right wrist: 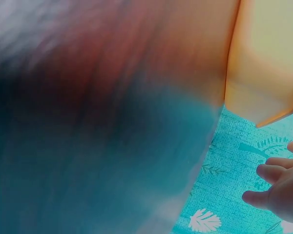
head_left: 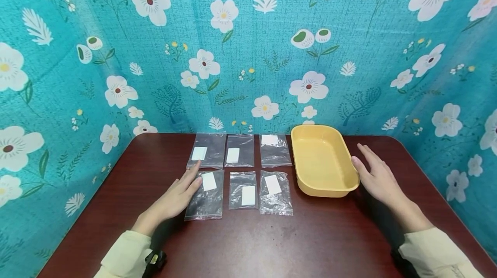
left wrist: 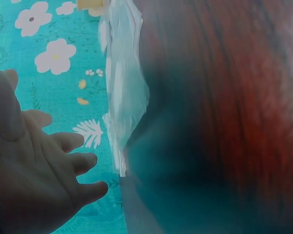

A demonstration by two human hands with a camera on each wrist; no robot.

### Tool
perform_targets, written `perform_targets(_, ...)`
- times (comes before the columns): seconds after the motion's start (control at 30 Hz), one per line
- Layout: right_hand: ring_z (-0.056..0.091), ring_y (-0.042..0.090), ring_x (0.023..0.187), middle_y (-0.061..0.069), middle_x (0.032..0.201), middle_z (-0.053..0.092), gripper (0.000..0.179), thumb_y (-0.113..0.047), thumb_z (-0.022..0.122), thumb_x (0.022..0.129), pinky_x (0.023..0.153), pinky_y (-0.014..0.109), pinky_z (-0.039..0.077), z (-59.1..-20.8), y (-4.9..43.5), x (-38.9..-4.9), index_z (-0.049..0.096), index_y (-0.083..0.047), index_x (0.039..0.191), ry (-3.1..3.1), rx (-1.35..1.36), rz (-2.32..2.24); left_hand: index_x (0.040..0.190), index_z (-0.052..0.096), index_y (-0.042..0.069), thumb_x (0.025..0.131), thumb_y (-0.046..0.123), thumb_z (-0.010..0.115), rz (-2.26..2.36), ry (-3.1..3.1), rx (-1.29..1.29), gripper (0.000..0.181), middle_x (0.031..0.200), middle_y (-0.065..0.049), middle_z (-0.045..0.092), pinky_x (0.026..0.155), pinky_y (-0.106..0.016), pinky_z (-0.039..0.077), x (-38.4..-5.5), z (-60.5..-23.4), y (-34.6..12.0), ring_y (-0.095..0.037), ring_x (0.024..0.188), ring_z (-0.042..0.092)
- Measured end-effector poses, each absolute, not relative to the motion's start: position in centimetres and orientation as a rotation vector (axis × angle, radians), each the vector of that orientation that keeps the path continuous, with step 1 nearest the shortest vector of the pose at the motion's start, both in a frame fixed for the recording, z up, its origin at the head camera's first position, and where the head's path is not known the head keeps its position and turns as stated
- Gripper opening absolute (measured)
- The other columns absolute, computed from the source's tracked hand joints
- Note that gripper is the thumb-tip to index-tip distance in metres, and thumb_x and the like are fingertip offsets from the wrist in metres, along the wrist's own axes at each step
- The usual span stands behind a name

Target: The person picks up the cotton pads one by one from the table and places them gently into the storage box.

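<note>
Several clear zip bags lie on the table in two rows, each with a small white rectangle in or on it. My left hand (head_left: 174, 196), fingers extended, hovers at the left edge of the front-left bag (head_left: 206, 206), its fingertips overlapping that bag and reaching toward the back-left bag (head_left: 215, 150). In the left wrist view the fingers of the left hand (left wrist: 44, 161) are spread and hold nothing. Beside the right rim of a yellow plastic basin (head_left: 320, 157) is my right hand (head_left: 380, 178), straight-fingered and holding nothing, thumb close to the rim.
The dark red-brown table (head_left: 303, 243) has rounded far corners. A teal flowered curtain (head_left: 240, 75) hangs right behind its far edge and along both sides. To the left of the basin are the middle bags (head_left: 240, 140) and the right-hand bags (head_left: 276, 202).
</note>
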State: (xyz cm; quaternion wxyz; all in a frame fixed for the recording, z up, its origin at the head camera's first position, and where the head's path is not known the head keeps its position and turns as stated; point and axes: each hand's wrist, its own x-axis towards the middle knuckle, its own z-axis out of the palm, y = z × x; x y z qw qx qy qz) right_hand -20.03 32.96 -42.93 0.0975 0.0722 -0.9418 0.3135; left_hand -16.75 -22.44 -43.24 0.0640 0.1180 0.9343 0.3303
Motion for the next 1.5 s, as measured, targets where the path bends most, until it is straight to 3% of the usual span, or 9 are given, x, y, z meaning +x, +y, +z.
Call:
perform_targets(0.13,0.022,0.055,0.142,0.033,0.158,0.022,0.066,-0.038,0.045,0.108,0.107,0.076,0.020,-42.9,32.5,-20.2,0.023,-0.003,0.159,-2.781,0.221,0.933,0.163,0.012,0.020,0.106,0.059,0.025,1.027,2.788,0.360,0.070,0.167,-0.010,0.015,0.116,-0.068,0.002,-16.5,-43.2,-22.1,-0.038,0.152,0.009)
perform_targets(0.53,0.025,0.052,0.143,0.032,0.158,0.025,0.066,-0.040,0.044,0.108,0.110,0.071,0.021,-43.3,31.2,-20.8,0.025,-0.002,0.158,-2.747,0.276,0.963,0.163,0.015,0.017,0.106,0.057,0.029,1.078,2.764,0.379,0.070,0.167,-0.009,0.018,0.117,-0.065,-0.001,-16.8,-44.3,-21.7,-0.037,0.153,0.005)
perform_targets(0.73,0.023,0.051,0.145,0.032,0.158,0.025,0.065,-0.037,0.046,0.108,0.109,0.071,0.023,-43.6,31.0,-21.1,0.027,-0.001,0.158,-2.734,0.309,0.979,0.162,0.018,0.015,0.108,0.045,0.040,1.122,2.737,0.397,0.065,0.166,-0.011,0.017,0.118,-0.064,-0.001,-16.8,-44.9,-21.2,-0.035,0.153,0.004)
perform_targets(1.03,0.023,0.053,0.143,0.031,0.161,0.018,0.066,-0.035,0.047,0.108,0.107,0.073,0.025,-44.0,30.4,-20.9,0.024,0.001,0.158,-2.801,0.333,0.946,0.161,0.023,0.013,0.102,0.036,0.060,1.122,2.754,0.393,0.074,0.166,-0.015,0.015,0.118,-0.064,0.003,-16.8,-45.9,-21.4,-0.037,0.153,0.004)
perform_targets(1.5,0.027,0.054,0.141,0.030,0.161,0.019,0.064,-0.031,0.048,0.107,0.103,0.073,0.029,-43.8,30.2,-20.5,0.027,0.007,0.155,-2.825,0.352,0.873,0.158,0.028,0.005,0.097,0.023,0.069,1.044,2.770,0.418,0.076,0.165,-0.019,0.017,0.118,-0.063,0.001,-16.9,-46.5,-21.1,-0.038,0.152,0.004)
